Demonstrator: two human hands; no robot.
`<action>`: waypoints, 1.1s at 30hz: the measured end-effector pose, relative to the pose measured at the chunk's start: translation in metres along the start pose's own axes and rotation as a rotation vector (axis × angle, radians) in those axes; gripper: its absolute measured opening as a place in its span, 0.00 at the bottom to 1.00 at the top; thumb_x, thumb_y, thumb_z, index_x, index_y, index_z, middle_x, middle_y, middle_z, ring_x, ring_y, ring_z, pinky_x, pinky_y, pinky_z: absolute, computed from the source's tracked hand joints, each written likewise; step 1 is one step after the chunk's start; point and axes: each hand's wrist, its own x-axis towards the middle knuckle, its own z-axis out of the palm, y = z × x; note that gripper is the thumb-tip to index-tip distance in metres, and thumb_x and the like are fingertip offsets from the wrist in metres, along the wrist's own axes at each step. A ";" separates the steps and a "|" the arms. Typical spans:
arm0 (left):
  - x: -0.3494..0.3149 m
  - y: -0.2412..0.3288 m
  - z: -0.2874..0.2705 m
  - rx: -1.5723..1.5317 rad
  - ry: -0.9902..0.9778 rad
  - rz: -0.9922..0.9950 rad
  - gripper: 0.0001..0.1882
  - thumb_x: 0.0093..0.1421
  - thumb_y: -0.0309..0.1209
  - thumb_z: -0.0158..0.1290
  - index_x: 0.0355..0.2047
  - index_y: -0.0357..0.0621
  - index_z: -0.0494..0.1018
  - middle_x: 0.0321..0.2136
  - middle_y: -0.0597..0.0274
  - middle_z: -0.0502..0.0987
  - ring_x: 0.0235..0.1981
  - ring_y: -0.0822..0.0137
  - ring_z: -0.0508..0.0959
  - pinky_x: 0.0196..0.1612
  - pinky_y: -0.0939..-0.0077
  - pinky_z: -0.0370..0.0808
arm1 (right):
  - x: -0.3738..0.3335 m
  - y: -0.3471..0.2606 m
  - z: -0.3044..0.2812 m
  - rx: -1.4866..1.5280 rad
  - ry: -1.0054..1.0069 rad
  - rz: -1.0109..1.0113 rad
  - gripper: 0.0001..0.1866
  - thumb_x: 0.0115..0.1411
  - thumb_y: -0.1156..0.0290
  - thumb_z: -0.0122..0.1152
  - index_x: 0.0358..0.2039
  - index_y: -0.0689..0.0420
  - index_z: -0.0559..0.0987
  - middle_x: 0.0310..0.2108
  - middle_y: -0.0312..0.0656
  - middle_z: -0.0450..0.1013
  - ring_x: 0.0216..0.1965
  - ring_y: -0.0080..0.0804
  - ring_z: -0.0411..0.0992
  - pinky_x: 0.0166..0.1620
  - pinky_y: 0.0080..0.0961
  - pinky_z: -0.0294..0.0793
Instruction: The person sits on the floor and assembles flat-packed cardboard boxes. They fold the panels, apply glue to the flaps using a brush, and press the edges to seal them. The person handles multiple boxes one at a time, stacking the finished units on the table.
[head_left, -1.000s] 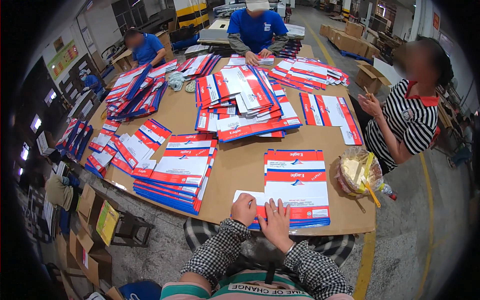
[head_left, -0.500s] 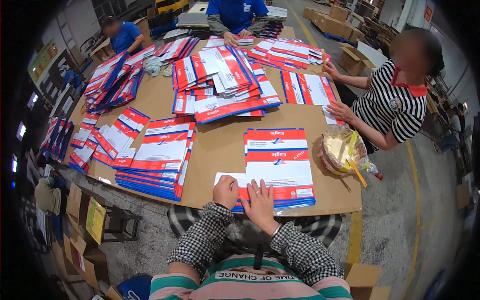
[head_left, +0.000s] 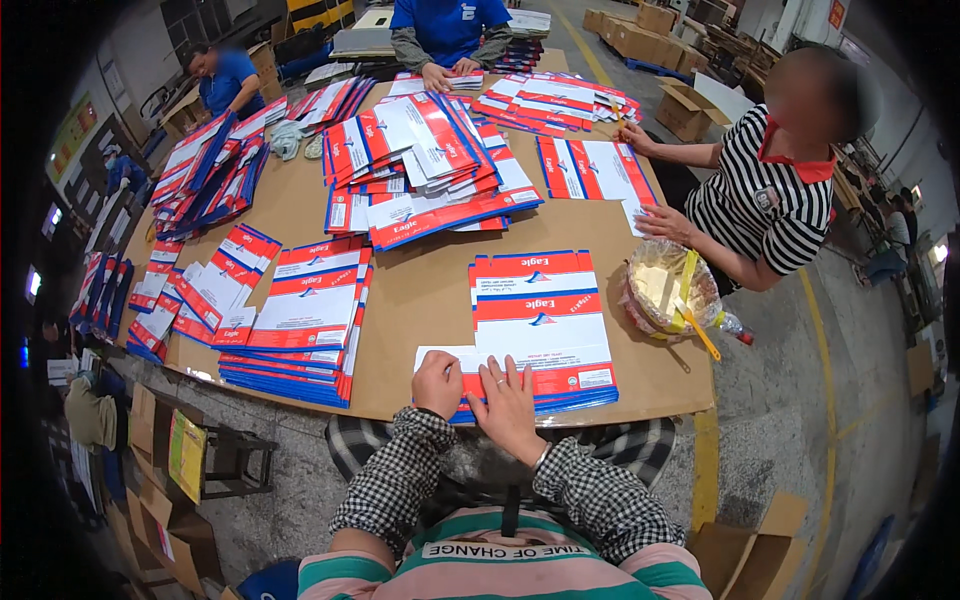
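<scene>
Hands met at the near edge of the brown tabletop (head_left: 420, 300), both on the stack of red, white and blue printed cardboard sheets (head_left: 540, 320) lying there. The left hand (head_left: 437, 384) was curled into a loose fist, knuckles down on the white flap at the stack's near left corner; whether it pinched that flap I could not tell. The right hand (head_left: 508, 405) lay flat just beside it, fingers spread, pressing on the stack's near edge without gripping anything. Left of the stack sat a second pile of the same sheets (head_left: 305, 310), fanned slightly, with blue edges showing. Beyond the stack a big loose heap of sheets (head_left: 420, 165) covered the tabletop's middle. Right of the stack stood a round basket lined with clear plastic (head_left: 668, 292), a yellow strip across it. Past the basket a person in a striped shirt (head_left: 765, 205) rested one hand on the tabletop.
</scene>
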 end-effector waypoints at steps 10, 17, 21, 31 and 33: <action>0.001 0.006 -0.003 0.002 -0.042 -0.063 0.05 0.55 0.27 0.53 0.27 0.38 0.75 0.31 0.54 0.75 0.33 0.53 0.77 0.37 0.65 0.74 | 0.000 -0.002 -0.002 0.003 0.003 -0.002 0.28 0.59 0.55 0.56 0.53 0.62 0.72 0.57 0.52 0.66 0.63 0.54 0.55 0.64 0.57 0.44; 0.001 0.003 -0.003 -0.001 -0.024 -0.035 0.04 0.55 0.26 0.54 0.26 0.38 0.75 0.30 0.53 0.75 0.32 0.53 0.77 0.36 0.64 0.74 | -0.001 -0.003 -0.004 0.006 -0.007 -0.001 0.28 0.59 0.55 0.56 0.54 0.62 0.71 0.57 0.52 0.65 0.63 0.54 0.55 0.64 0.57 0.45; -0.001 -0.001 0.000 -0.009 -0.019 -0.025 0.04 0.55 0.26 0.53 0.26 0.38 0.75 0.29 0.53 0.75 0.32 0.52 0.77 0.35 0.64 0.74 | -0.002 -0.002 -0.004 -0.005 -0.010 0.000 0.28 0.59 0.55 0.55 0.54 0.62 0.71 0.58 0.51 0.65 0.63 0.54 0.55 0.64 0.58 0.45; -0.001 0.003 -0.003 -0.013 -0.017 -0.039 0.03 0.54 0.25 0.54 0.26 0.38 0.74 0.28 0.53 0.75 0.30 0.54 0.77 0.33 0.66 0.74 | 0.000 -0.002 -0.004 -0.015 -0.021 0.004 0.28 0.60 0.54 0.54 0.54 0.62 0.71 0.59 0.50 0.64 0.64 0.53 0.54 0.64 0.58 0.45; 0.007 0.001 0.000 0.006 -0.004 0.010 0.03 0.54 0.25 0.54 0.26 0.38 0.75 0.27 0.52 0.75 0.30 0.53 0.77 0.33 0.66 0.74 | -0.003 -0.003 -0.003 0.004 -0.009 0.006 0.28 0.60 0.55 0.54 0.54 0.62 0.71 0.59 0.50 0.64 0.64 0.52 0.53 0.64 0.58 0.45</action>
